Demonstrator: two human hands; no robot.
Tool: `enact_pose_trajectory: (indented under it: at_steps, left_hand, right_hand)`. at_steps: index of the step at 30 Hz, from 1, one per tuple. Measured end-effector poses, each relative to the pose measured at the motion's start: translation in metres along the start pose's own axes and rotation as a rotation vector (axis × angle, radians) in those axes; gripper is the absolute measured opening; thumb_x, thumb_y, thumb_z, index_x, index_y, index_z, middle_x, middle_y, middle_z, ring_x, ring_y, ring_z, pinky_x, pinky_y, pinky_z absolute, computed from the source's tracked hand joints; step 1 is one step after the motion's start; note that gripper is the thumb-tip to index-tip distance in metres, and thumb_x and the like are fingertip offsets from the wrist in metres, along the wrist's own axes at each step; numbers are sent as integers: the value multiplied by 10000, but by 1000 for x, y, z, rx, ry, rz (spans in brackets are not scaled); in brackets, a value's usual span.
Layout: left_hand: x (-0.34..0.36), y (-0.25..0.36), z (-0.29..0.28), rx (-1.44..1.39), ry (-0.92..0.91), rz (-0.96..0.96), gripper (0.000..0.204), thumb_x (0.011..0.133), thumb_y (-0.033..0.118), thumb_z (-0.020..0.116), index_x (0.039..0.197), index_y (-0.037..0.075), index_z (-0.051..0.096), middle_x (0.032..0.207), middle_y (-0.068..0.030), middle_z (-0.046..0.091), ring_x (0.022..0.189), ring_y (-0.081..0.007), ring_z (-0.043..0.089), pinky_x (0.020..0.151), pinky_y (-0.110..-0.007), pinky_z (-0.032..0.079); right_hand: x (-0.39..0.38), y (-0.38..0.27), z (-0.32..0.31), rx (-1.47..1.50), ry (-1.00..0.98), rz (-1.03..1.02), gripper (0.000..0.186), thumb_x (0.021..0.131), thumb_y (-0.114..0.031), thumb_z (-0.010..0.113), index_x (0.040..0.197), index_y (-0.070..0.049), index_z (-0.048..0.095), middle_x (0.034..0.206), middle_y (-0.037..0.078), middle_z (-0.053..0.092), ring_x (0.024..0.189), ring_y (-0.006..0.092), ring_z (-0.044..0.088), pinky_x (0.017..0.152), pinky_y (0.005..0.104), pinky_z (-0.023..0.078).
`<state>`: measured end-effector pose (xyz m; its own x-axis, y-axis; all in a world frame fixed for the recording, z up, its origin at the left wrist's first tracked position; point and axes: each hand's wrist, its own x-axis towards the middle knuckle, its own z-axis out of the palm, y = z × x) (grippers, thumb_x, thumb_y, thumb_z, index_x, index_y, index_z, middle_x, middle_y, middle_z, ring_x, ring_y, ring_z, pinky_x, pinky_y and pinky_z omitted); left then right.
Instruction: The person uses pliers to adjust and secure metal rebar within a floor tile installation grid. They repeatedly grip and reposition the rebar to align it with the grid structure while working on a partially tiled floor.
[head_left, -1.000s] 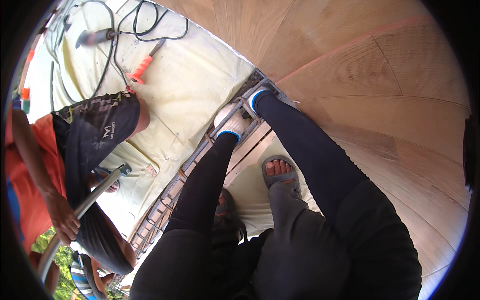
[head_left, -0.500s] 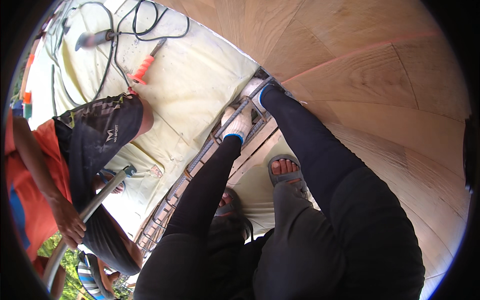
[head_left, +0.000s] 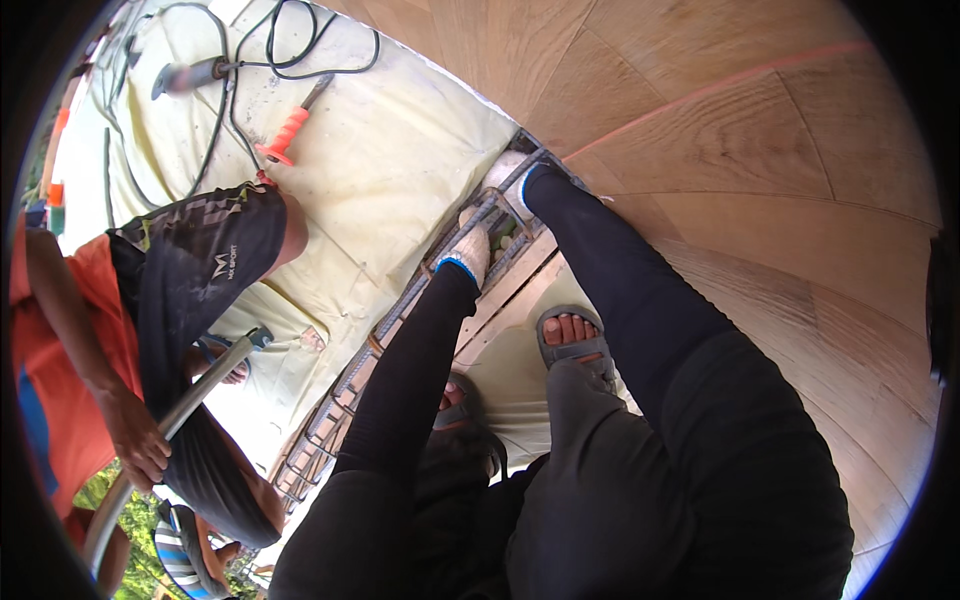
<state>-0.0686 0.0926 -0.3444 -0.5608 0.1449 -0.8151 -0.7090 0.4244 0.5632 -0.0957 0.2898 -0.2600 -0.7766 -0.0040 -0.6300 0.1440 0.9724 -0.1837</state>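
Note:
My left hand [head_left: 470, 250], in a white knit glove with a blue cuff, reaches into a long, narrow cage of rusty steel bars [head_left: 398, 312]. Small greenish shapes, too small to name, show beside it between the bars. My right hand [head_left: 508, 178], gloved alike, is farther up at the cage's far end, against the bars. The fingers of both hands are mostly hidden, so I cannot tell what they grip. A pale board [head_left: 505, 305] lies along the cage, just beyond my sandaled feet.
At left a co-worker in orange [head_left: 60, 360] holds a long metal bar [head_left: 200, 390]. A cream sheet [head_left: 390, 140] carries a power tool [head_left: 205, 72], looped cables and an orange-handled chisel [head_left: 287, 135]. Curved wooden panels [head_left: 720, 150] fill the right side.
My left hand has turned and shifted within the cage, uncovering greenish shapes beside it. My right hand stays near the far end. The co-worker's pose is nearly the same.

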Motion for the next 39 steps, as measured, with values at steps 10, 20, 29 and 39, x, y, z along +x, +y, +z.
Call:
enact_pose_trajectory:
  at_steps: [10,20,29,39]
  left_hand:
    - [-85,48,8,139,-62,59,698,1160,621,365,1525,78,608,1462,-151,679,1282,-268,654,1093,-399,515]
    - [-125,75,4,471,8,154,772,1002,577,642,1459,-46,612,1486,-252,679,1414,-388,624,1186,-427,465]
    - [-136,85,3,518,44,186,1000,799,443,845,1491,-148,431,1421,-388,651,1331,-471,666,1121,-461,529]
    - [-131,105,13,667,18,162,769,737,400,915,1307,-42,648,1239,-292,761,1192,-420,746,1048,-455,585]
  right_hand:
    - [-8,6,10,21,-2,-16,350,958,-294,669,1178,-76,832,1253,199,796,1131,386,781,986,500,620]
    - [-3,-3,8,34,-31,-113,356,970,-299,660,1193,-80,828,1268,195,793,1141,385,778,996,498,618]
    - [3,-7,14,57,-37,-160,362,979,-303,651,1208,-83,825,1282,192,790,1151,383,775,1005,496,615]
    - [9,9,41,117,137,-87,368,991,-308,642,1224,-87,822,1297,188,787,1162,382,772,1015,494,613]
